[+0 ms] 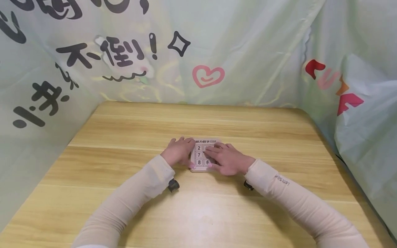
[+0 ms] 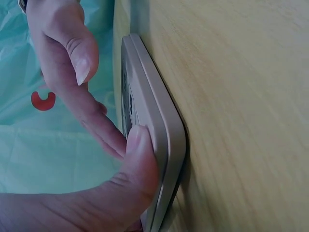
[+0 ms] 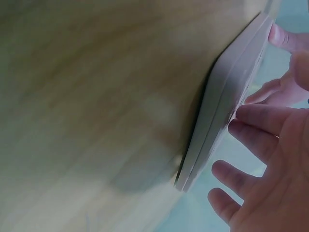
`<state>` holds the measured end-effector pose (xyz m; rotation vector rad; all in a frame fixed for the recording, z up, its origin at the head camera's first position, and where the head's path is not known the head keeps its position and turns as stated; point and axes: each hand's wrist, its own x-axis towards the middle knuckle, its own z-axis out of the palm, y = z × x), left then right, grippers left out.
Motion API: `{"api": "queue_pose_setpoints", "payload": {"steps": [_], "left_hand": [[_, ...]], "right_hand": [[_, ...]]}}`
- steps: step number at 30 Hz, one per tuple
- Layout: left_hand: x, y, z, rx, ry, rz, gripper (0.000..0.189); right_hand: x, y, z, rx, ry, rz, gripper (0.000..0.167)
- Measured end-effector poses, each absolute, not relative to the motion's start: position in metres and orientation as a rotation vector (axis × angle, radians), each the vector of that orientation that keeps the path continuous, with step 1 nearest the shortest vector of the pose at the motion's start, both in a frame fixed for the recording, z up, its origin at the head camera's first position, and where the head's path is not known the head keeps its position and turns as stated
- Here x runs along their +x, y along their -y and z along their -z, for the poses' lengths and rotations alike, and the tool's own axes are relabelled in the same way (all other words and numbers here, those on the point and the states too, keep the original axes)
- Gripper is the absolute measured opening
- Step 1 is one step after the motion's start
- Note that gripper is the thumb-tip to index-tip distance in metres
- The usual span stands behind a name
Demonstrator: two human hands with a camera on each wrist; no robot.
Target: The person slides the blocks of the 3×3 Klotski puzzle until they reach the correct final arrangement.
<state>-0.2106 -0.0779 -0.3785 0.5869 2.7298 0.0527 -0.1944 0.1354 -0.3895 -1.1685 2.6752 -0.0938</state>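
Observation:
A flat, pale square sliding number puzzle lies on the table, with tiles such as 2, 7, 8 and 6 showing. My left hand holds it along the left side, and in the left wrist view its thumb presses on the puzzle's rim. From the right, my right hand reaches over the board with fingers extended, the fingertips on or just above the tiles. Those fingers hide the middle and right tiles. The right wrist view shows the puzzle's rounded edge beside the right hand's spread fingers.
The wood-grain table extends around the puzzle. Pale printed cloth hangs behind and at both sides, close to the table edges. Small black wrist devices sit beneath both sleeves.

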Motion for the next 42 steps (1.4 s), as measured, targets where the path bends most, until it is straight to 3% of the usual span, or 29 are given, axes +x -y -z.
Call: {"api": "queue_pose_setpoints", "payload": {"steps": [13, 42], "left_hand": [[-0.211, 0.077, 0.378, 0.599, -2.742, -0.052, 0.098], [-0.21, 0.077, 0.378, 0.597, -2.738, -0.037, 0.098]], "right_hand": [[-0.192, -0.124, 0.395, -1.342, -2.675, 0.041, 0.058], [-0.195, -0.138, 0.385, -1.284, -2.703, 0.134, 0.049]]}}
